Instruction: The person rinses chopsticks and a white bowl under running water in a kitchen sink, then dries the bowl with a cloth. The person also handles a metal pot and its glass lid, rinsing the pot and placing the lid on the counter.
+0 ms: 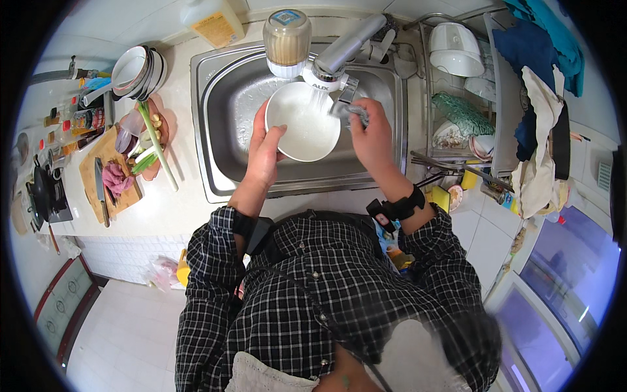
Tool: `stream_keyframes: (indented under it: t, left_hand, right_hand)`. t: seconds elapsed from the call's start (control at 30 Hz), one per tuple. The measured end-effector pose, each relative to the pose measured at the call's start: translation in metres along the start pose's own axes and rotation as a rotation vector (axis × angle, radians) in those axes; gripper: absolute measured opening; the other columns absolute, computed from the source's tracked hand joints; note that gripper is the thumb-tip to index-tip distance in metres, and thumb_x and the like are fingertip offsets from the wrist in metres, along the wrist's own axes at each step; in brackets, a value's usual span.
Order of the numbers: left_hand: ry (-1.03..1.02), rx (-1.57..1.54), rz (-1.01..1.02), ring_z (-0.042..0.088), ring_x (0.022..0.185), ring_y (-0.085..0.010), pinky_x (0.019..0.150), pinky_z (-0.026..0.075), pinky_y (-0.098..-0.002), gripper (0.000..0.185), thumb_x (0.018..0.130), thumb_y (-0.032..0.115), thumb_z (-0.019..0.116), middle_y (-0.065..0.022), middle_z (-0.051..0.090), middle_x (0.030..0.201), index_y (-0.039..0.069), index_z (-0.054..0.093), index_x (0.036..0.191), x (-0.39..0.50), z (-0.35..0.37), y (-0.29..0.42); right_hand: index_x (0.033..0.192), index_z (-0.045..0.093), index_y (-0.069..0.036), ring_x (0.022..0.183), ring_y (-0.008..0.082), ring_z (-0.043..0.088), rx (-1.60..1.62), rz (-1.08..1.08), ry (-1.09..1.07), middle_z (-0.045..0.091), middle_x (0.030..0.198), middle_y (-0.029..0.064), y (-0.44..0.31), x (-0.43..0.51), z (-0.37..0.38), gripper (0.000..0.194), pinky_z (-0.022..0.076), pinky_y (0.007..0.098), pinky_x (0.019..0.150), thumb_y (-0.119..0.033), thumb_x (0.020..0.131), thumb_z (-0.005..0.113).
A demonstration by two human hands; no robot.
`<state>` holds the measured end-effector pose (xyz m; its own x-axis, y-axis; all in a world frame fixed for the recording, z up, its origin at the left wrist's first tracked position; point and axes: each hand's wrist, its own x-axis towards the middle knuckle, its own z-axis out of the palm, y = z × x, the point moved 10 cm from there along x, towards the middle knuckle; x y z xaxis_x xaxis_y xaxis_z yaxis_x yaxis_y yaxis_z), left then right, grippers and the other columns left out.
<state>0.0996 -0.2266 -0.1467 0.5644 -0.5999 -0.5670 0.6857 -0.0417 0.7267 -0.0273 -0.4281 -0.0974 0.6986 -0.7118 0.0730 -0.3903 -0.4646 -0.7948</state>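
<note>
A white bowl point(303, 125) is tilted under the running tap, over the steel sink point(230, 166). My left hand point(264, 142) grips its left rim, thumb on the inside and fingers behind. Water streams from the white AUX filter head point(321, 81) into the bowl. In my right hand point(372, 132) is a grey scrubbing cloth or scourer point(357, 115), close to the bowl's right rim. Motion blurs the scourer, so whether it touches the bowl is unclear. The clear filter canister point(288, 44) sticks up left of the tap spout point(350, 44).
Stacked bowls point(139, 73) stand left of the sink. Nearby, a wooden cutting board point(110, 171) carries a kitchen knife point(102, 191) and a pink cloth-like item point(116, 179), beside vegetables and a scallion point(156, 142). A dish rack point(458, 115) holds bowls on the right; a yellow-labelled jug point(213, 24) stands behind.
</note>
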Motion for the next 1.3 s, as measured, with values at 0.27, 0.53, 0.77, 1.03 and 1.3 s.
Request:
stream_keyframes:
  t: [0.27,0.53,0.77,1.03,1.3]
  left_hand:
    - [0.023,-0.053,-0.031,0.06,0.127,-0.0259,0.079,0.064,-0.0377,0.071,0.097,0.023,0.056,-0.0107,0.049,0.149,0.022,0.028,0.162,-0.01,0.0,0.0]
    - [0.024,-0.077,-0.001,0.059,0.127,-0.0254,0.084,0.063,-0.0377,0.073,0.096,0.021,0.058,-0.0102,0.049,0.148,0.021,0.027,0.162,-0.018,0.003,0.008]
    - [-0.001,-0.105,0.049,0.057,0.128,-0.0216,0.086,0.06,-0.0346,0.074,0.095,0.015,0.057,-0.0098,0.051,0.146,0.019,0.028,0.162,-0.022,0.008,0.007]
    - [-0.005,-0.09,0.065,0.058,0.121,-0.0181,0.076,0.056,-0.0283,0.073,0.095,0.014,0.057,-0.0083,0.053,0.143,0.019,0.029,0.162,-0.022,0.008,0.002]
    - [-0.028,-0.106,0.018,0.056,0.129,-0.0228,0.09,0.06,-0.037,0.075,0.095,0.016,0.058,-0.0088,0.049,0.148,0.019,0.027,0.162,-0.028,0.013,0.001]
  right_hand:
    - [0.127,0.068,-0.003,0.072,0.019,0.064,0.435,0.351,-0.22,0.07,0.088,0.0138,0.021,0.003,0.055,0.037,0.0515,0.032,0.07,-0.008,0.09,0.062]
    - [0.12,0.072,0.0,0.063,0.0092,0.059,0.088,0.262,-0.12,0.07,0.076,0.0058,0.004,0.012,0.053,0.034,0.0496,0.0284,0.063,-0.015,0.09,0.069]
    - [0.114,0.072,-0.002,0.066,0.0142,0.064,0.024,0.253,-0.07,0.072,0.078,0.0087,-0.004,0.013,0.048,0.029,0.0519,0.0308,0.066,-0.016,0.089,0.071]
    - [0.105,0.074,-0.004,0.071,0.0195,0.068,-0.019,0.19,-0.061,0.071,0.076,0.0098,-0.014,0.014,0.04,0.022,0.0527,0.0348,0.07,-0.019,0.089,0.072]
    - [0.111,0.077,-0.007,0.066,0.0256,0.066,-0.267,0.061,-0.067,0.07,0.075,0.0151,-0.025,0.022,0.039,0.028,0.0512,0.0364,0.065,-0.026,0.091,0.072]
